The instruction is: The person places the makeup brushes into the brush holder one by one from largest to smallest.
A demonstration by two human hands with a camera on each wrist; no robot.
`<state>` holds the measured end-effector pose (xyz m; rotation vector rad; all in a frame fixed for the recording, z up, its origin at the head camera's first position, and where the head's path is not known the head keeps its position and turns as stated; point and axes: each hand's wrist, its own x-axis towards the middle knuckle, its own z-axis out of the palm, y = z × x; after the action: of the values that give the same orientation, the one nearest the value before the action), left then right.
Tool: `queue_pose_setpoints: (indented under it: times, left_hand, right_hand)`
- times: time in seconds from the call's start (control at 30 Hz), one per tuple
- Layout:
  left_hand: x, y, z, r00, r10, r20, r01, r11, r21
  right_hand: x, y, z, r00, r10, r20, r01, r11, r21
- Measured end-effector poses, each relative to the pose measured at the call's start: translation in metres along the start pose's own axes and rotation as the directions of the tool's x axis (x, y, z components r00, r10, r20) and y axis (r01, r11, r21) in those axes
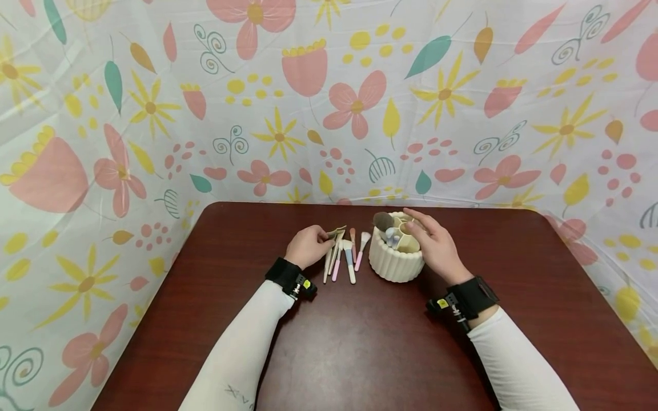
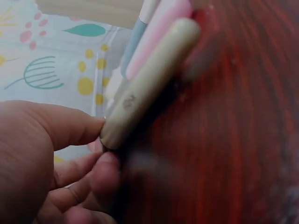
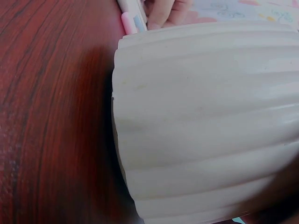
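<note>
My left hand [image 1: 308,246] pinches a makeup brush with a beige handle [image 2: 149,84] between thumb and fingertips. In the left wrist view its bristle end is hidden. Beside that hand several makeup brushes lie on the table, among them one with a blue and white handle [image 1: 350,268] and one with a pink handle [image 1: 359,260]. To their right stands a cream, ribbed brush holder [image 1: 393,264], upright and divided into compartments. My right hand [image 1: 437,246] holds the holder at its right rim, the thumb over the top; some fingers are hidden behind it.
A large dark brush head [image 1: 382,221] and some pale blue-white pieces [image 1: 393,237] stick up in the holder's left compartments. The dark wood table [image 1: 339,354] ends at the back against a flower-patterned cloth [image 1: 308,148].
</note>
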<state>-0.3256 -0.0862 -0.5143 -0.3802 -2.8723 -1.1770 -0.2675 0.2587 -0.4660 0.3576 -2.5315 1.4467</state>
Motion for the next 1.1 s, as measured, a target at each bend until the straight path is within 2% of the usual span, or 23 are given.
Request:
queue_pose_setpoints:
  times: [0.03,0.17,0.33,0.57,0.7,0.83,1.0,1.1]
  left_hand:
    - [-0.004,0.007,-0.003,1.000,-0.017,0.003,0.017,1.000,0.001]
    - [-0.006,0.008,-0.003,1.000,-0.022,-0.010,0.022,1.000,0.015]
    - [-0.003,0.001,0.000,1.000,0.013,-0.027,-0.013,1.000,-0.007]
    - [0.013,-0.021,0.012,1.000,0.012,-0.025,-0.012,1.000,0.021]
    - [0.008,-0.013,0.007,1.000,0.008,-0.023,-0.008,1.000,-0.001]
    - [0.006,-0.012,0.007,1.000,0.015,-0.024,-0.015,1.000,0.005]
    - [-0.004,0.004,-0.003,1.000,-0.012,-0.009,0.012,1.000,-0.003]
    - [-0.006,0.008,-0.004,1.000,-0.023,-0.005,0.023,1.000,0.021]
  right_hand:
    - [0.000,0.000,0.000,1.000,0.000,0.000,0.000,1.000,-0.001]
    - [-0.001,-0.001,0.001,1.000,0.005,0.006,-0.005,1.000,-0.002]
    - [-0.002,-0.001,0.001,1.000,0.014,0.006,-0.014,1.000,-0.001]
    - [-0.001,-0.003,0.001,1.000,0.011,0.000,-0.011,1.000,0.005]
    - [-0.001,-0.004,0.000,1.000,0.020,0.014,-0.020,1.000,0.004]
    - [0.000,-0.004,-0.002,0.999,0.033,0.033,-0.034,0.999,0.006]
    - [0.000,-0.006,-0.004,0.999,0.028,0.044,-0.028,1.000,-0.004]
    - [-0.001,-0.007,-0.004,1.000,0.010,0.028,-0.009,1.000,-0.030]
